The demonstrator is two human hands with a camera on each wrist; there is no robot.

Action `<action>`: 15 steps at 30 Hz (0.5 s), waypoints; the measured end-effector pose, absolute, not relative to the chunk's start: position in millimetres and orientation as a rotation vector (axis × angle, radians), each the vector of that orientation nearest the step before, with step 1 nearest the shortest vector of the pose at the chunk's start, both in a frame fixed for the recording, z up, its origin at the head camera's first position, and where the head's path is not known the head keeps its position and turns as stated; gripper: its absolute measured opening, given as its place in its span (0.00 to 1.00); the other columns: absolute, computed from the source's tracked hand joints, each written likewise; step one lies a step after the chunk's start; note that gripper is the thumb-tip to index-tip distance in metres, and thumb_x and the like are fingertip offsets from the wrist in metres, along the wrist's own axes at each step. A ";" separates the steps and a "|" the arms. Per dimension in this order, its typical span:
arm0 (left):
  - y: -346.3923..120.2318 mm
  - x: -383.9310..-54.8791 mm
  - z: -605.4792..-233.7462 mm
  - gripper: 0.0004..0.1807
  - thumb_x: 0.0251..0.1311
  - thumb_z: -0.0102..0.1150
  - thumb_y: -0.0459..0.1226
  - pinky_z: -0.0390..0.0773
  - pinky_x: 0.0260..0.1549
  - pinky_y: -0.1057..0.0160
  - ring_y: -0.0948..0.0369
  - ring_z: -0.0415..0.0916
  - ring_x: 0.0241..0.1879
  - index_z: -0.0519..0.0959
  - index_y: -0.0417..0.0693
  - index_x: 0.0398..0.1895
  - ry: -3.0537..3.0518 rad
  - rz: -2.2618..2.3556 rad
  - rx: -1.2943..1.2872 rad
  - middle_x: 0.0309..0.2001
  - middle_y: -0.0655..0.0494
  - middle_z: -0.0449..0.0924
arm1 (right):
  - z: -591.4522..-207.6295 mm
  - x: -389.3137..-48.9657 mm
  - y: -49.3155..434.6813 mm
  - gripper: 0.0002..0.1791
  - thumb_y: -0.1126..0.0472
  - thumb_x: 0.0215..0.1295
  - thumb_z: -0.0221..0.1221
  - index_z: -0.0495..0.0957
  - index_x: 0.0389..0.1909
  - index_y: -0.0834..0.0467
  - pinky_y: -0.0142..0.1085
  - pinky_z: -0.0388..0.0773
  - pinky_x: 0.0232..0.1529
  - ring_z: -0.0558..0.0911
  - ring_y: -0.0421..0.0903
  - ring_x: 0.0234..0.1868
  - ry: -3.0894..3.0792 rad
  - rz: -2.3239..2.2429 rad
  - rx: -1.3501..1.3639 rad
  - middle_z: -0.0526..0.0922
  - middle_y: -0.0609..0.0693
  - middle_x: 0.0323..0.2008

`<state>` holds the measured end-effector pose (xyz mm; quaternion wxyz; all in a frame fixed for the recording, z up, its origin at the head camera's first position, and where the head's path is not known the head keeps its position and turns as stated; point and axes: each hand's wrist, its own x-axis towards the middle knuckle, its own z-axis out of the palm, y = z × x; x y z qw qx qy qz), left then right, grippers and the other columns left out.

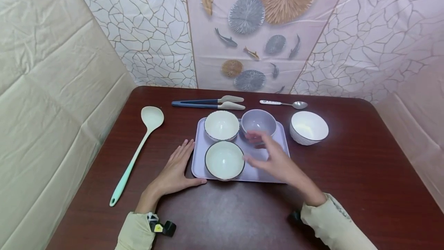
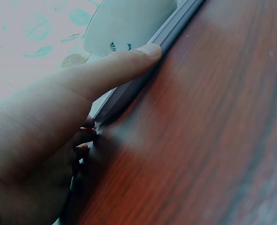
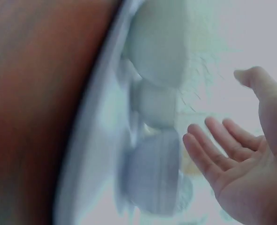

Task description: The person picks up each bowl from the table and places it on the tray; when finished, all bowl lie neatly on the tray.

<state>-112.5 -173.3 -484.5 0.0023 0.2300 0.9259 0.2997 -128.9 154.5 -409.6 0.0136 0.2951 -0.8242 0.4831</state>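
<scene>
A lavender tray (image 1: 254,173) lies near the middle of the table. It holds a dark-rimmed white bowl (image 1: 224,160) at the front, another white bowl (image 1: 222,125) behind it, and a lavender bowl (image 1: 258,120) at back right. My left hand (image 1: 175,173) rests at the tray's left front corner, fingers extended along the side and thumb at the front edge; the left wrist view shows the thumb (image 2: 129,61) touching the rim. Above the tray's right part, my right hand (image 1: 275,161) hovers with spread fingers, holding nothing. In the right wrist view it is apart from the lavender bowl (image 3: 152,173).
A textured white bowl (image 1: 308,127) stands right of the tray. Behind the tray lie blue-handled tongs (image 1: 208,103) and a spoon (image 1: 282,103). A long ladle (image 1: 138,151) with a mint-green handle lies on the left. Patterned cloth (image 1: 156,30) hangs behind the table (image 1: 360,165).
</scene>
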 end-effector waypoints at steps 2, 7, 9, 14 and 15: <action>-173.5 -112.3 -483.9 0.66 0.44 0.66 0.68 0.42 0.71 0.49 0.52 0.36 0.76 0.47 0.43 0.78 2.906 0.935 0.718 0.77 0.48 0.45 | -397.0 -130.6 164.0 0.30 0.67 0.58 0.69 0.70 0.60 0.64 0.51 0.77 0.51 0.78 0.56 0.54 -2.482 1.500 0.911 0.79 0.55 0.53; -173.7 -111.1 -484.2 0.66 0.45 0.65 0.69 0.41 0.71 0.50 0.53 0.36 0.76 0.46 0.43 0.78 2.899 0.935 0.705 0.77 0.49 0.45 | -362.0 -122.5 189.6 0.21 0.73 0.59 0.65 0.76 0.54 0.65 0.38 0.81 0.45 0.81 0.56 0.46 -2.491 1.449 0.742 0.82 0.55 0.46; -173.5 -110.7 -484.6 0.66 0.45 0.65 0.69 0.41 0.71 0.50 0.53 0.36 0.76 0.46 0.43 0.78 2.895 0.941 0.705 0.77 0.48 0.45 | -354.4 -119.8 201.3 0.20 0.74 0.59 0.65 0.76 0.54 0.66 0.31 0.80 0.44 0.81 0.56 0.45 -2.510 1.414 0.671 0.82 0.55 0.46; -172.1 -110.5 -483.5 0.66 0.45 0.65 0.69 0.41 0.71 0.50 0.53 0.35 0.76 0.46 0.43 0.78 2.898 0.940 0.708 0.77 0.49 0.44 | -349.2 -118.7 235.6 0.21 0.73 0.60 0.65 0.76 0.54 0.66 0.25 0.78 0.41 0.81 0.53 0.45 -2.496 1.318 0.510 0.83 0.59 0.45; -171.7 -110.7 -483.3 0.66 0.45 0.65 0.69 0.41 0.71 0.50 0.53 0.35 0.76 0.46 0.44 0.78 2.899 0.936 0.709 0.77 0.49 0.44 | -348.1 -118.2 243.1 0.21 0.73 0.60 0.64 0.76 0.55 0.66 0.24 0.78 0.39 0.81 0.51 0.45 -2.486 1.310 0.478 0.83 0.59 0.45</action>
